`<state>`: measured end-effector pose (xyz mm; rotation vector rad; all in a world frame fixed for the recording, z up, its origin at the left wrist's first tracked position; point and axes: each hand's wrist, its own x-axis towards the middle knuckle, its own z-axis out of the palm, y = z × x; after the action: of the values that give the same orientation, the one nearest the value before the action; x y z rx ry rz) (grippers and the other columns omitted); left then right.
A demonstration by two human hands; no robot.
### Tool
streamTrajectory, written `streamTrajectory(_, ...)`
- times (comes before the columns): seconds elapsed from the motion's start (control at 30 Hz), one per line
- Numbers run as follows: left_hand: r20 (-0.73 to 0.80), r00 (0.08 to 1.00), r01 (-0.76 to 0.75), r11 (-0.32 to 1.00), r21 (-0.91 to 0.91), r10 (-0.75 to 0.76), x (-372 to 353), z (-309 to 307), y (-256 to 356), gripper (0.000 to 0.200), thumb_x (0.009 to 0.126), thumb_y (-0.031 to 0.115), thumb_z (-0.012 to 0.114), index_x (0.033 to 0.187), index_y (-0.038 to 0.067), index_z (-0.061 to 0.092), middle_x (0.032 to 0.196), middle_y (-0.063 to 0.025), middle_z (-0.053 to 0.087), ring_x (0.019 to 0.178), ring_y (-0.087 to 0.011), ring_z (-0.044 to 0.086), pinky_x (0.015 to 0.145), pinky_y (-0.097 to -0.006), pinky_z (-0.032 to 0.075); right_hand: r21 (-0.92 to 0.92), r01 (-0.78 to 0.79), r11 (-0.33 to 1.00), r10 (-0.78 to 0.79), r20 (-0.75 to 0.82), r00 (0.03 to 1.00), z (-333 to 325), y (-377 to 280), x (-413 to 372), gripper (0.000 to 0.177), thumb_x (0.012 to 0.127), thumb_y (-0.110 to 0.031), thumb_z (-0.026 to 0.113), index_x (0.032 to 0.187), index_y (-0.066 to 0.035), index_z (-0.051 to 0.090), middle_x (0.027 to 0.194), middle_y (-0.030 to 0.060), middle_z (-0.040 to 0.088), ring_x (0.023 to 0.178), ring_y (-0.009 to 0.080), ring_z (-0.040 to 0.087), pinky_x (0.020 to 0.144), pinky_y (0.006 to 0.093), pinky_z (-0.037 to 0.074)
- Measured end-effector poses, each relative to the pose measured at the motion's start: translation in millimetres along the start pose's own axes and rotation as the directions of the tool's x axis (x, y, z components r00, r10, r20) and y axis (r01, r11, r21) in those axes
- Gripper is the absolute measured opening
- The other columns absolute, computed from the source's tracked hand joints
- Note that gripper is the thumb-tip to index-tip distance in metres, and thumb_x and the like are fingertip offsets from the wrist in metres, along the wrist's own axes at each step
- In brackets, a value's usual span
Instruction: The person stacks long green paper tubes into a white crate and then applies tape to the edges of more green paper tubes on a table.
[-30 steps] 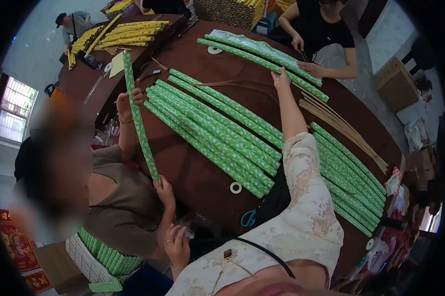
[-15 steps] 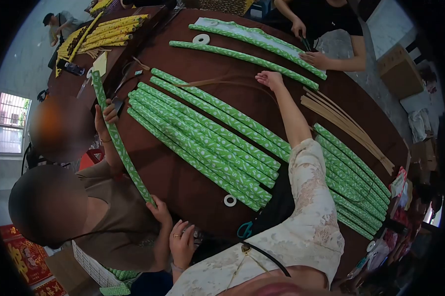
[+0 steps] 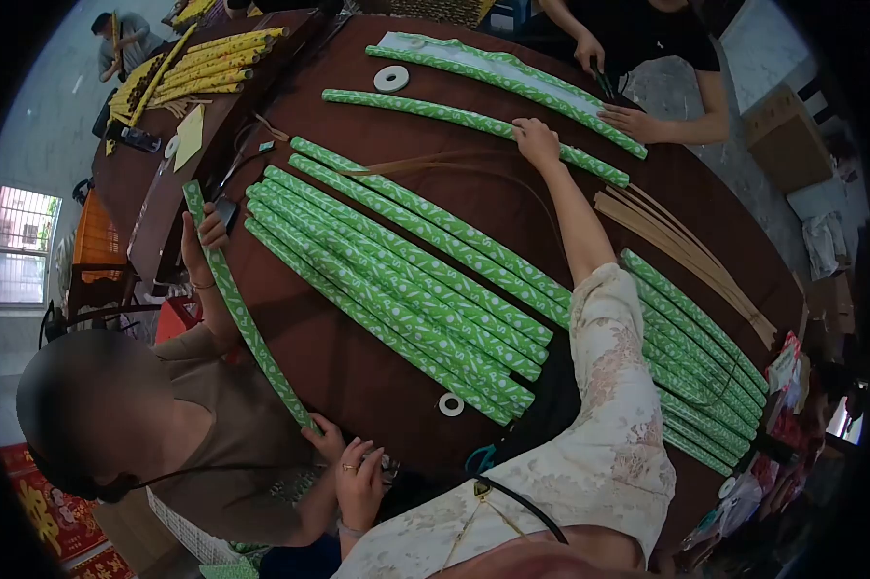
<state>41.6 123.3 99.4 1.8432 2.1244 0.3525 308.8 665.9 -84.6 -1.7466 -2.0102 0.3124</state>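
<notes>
My right hand (image 3: 537, 142) reaches across the brown table and is closed round a long green patterned paper roll (image 3: 425, 108), near its right part. Low in the view, my left hand (image 3: 359, 485), with a ring on one finger, has its fingers extended and holds nothing that I can see. It is close to a co-worker's hand (image 3: 325, 437) at the lower end of another green roll (image 3: 245, 314), which that person holds in both hands. A pile of green rolls (image 3: 386, 289) lies in front of me, and more green rolls (image 3: 705, 357) lie beyond my right arm.
Opposite, another person's hand (image 3: 630, 123) rests on green paper with a white underside (image 3: 512, 72). Tape rolls (image 3: 391, 79) lie on the brown tablecloth (image 3: 358, 420). Brown strips (image 3: 690, 251) are at the right, yellow rolls (image 3: 222, 63) at the far left, teal-handled scissors (image 3: 477, 454) near my body.
My right hand has come down onto the single green roll and closed on it; the roll has shifted slightly towards me. The co-worker's held roll has moved lower. My left hand has risen slightly rightward.
</notes>
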Motion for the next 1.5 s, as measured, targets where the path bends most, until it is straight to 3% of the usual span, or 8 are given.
streamTrajectory(0.17,0.012,1.000,0.001,1.000,0.007,-0.001,3,4,3,0.017,0.075,0.000,0.059,0.090,0.006,0.063,0.101,-0.0089,0.057,0.103,-0.0300,0.053,0.082,-0.0385,0.044,0.065,-0.038,0.997,0.035,0.046,0.998,0,-21,16,0.031,0.081,-0.039,0.054,0.097,-0.014,0.062,0.092,0.0075,0.059,0.094,0.0260,0.055,0.082,0.0422,0.041)
streamTrajectory(0.27,0.000,1.000,0.020,1.000,-0.013,-0.020,5,3,3,0.017,0.075,0.000,0.059,0.090,0.006,0.063,0.099,-0.0095,0.058,0.102,-0.0303,0.053,0.082,-0.0385,0.044,-0.003,-0.001,1.000,0.000,-0.014,1.000,11,-38,25,0.033,0.079,-0.040,0.054,0.099,-0.015,0.061,0.098,0.0076,0.060,0.096,0.0248,0.055,0.082,0.0424,0.040)
streamTrajectory(0.37,-0.007,0.999,0.032,0.999,0.015,-0.032,5,0,3,0.017,0.075,0.000,0.059,0.090,0.006,0.063,0.098,-0.0099,0.058,0.102,-0.0305,0.053,0.082,-0.0384,0.044,0.098,-0.102,0.990,0.095,0.075,0.993,25,-47,34,0.032,0.077,-0.041,0.055,0.098,-0.019,0.062,0.103,0.0057,0.060,0.097,0.0237,0.055,0.082,0.0410,0.040)
streamTrajectory(0.43,-0.013,0.999,0.030,0.999,0.014,-0.030,4,0,1,0.017,0.075,0.000,0.059,0.090,0.005,0.063,0.098,-0.0102,0.058,0.102,-0.0306,0.054,0.082,-0.0384,0.044,0.126,-0.334,0.934,0.306,0.195,0.932,18,-54,38,0.029,0.075,-0.041,0.056,0.095,-0.022,0.064,0.104,0.0036,0.060,0.097,0.0235,0.055,0.081,0.0391,0.040)
streamTrajectory(0.63,-0.003,1.000,0.022,1.000,-0.009,-0.022,3,6,1,0.018,0.074,-0.001,0.059,0.091,0.005,0.063,0.099,-0.0107,0.058,0.102,-0.0306,0.053,0.083,-0.0387,0.044,0.157,-0.428,0.890,0.388,0.234,0.891,23,-59,44,0.024,0.070,-0.039,0.061,0.090,-0.027,0.066,0.104,-0.0011,0.061,0.104,0.0210,0.052,0.087,0.0402,0.033)
streamTrajectory(0.93,0.052,0.998,0.030,0.999,-0.030,-0.028,3,2,4,0.021,0.074,-0.001,0.059,0.094,0.006,0.062,0.103,-0.0108,0.057,0.105,-0.0307,0.051,0.084,-0.0385,0.043,0.119,-0.518,0.847,0.414,0.463,0.784,11,-63,50,0.025,0.069,-0.036,0.067,0.094,-0.031,0.067,0.112,-0.0012,0.058,0.116,0.0251,0.042,0.095,0.0440,0.025)
streamTrajectory(1.27,0.042,0.999,0.031,0.998,-0.055,-0.029,2,-1,6,0.021,0.075,-0.001,0.058,0.094,0.006,0.062,0.103,-0.0111,0.056,0.106,-0.0308,0.051,0.085,-0.0386,0.043,0.083,-0.531,0.843,0.452,0.425,0.784,4,-68,47,0.030,0.071,-0.041,0.057,0.099,-0.032,0.066,0.121,-0.0004,0.053,0.119,0.0263,0.038,0.096,0.0436,0.023)
streamTrajectory(1.5,0.024,0.998,0.054,0.996,-0.069,-0.052,0,3,1,0.019,0.075,0.000,0.058,0.093,0.005,0.062,0.103,-0.0107,0.056,0.106,-0.0304,0.051,0.085,-0.0386,0.042,0.045,-0.610,0.791,0.518,0.483,0.706,4,-65,57,0.051,0.071,-0.043,0.058,0.112,-0.013,0.058,0.121,0.0056,0.052,0.118,0.0263,0.039,0.095,0.0420,0.023)
